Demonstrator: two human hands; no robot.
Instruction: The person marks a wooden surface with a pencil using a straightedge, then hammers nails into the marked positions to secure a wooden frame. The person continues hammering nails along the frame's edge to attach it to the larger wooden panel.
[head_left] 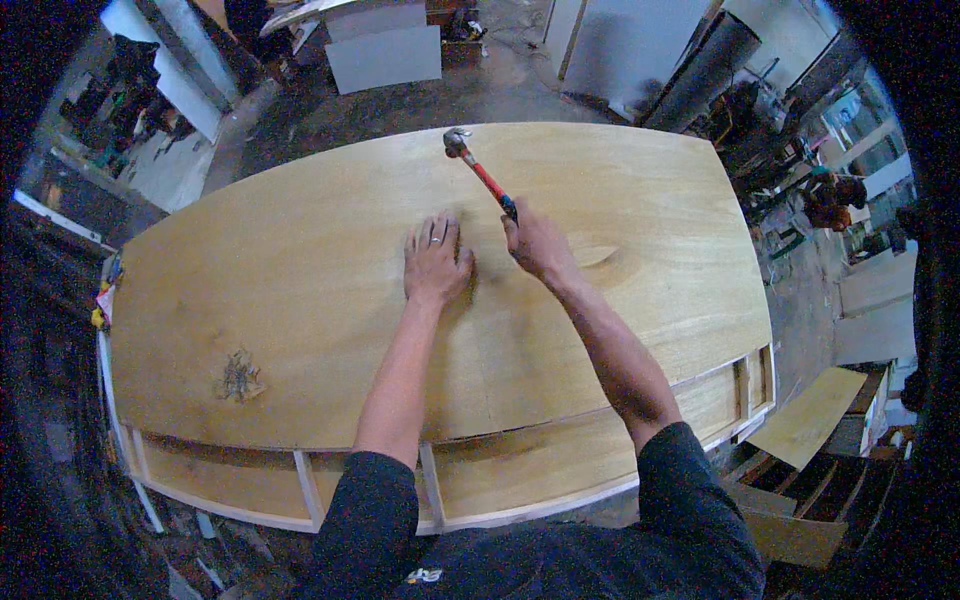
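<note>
Head view, looking down on a workbench. We see the hammer (pixel 478 170) gripped in the right hand (pixel 536 243), whose fingers are closed around the lower end of the handle; the tool rises from that fist up and to the left, so that its head stands above the far part of the plywood sheet (pixel 300 290), beyond both hands. The left hand (pixel 436 262) lies just to the left of the right hand, palm down and pressed flat on the sheet, fingers extended and lying close together, with a ring on one finger. We cannot tell whether anything lies beneath it.

The hammer has a grey metal head and a slim red shaft that ends in a dark grip where the fist encloses it. The head appears blurred.

The plywood sheet is large, pale yellow-brown and smooth, with faint long grain and a darker oval marking to the right of the right hand. A small heap of nails (pixel 239 377) rests on it near the left front, well apart from the hands. Beneath the near edge we note a wooden frame (pixel 310 490) of light slats that divide it into open compartments. Both forearms are bare below dark sleeves.
</note>
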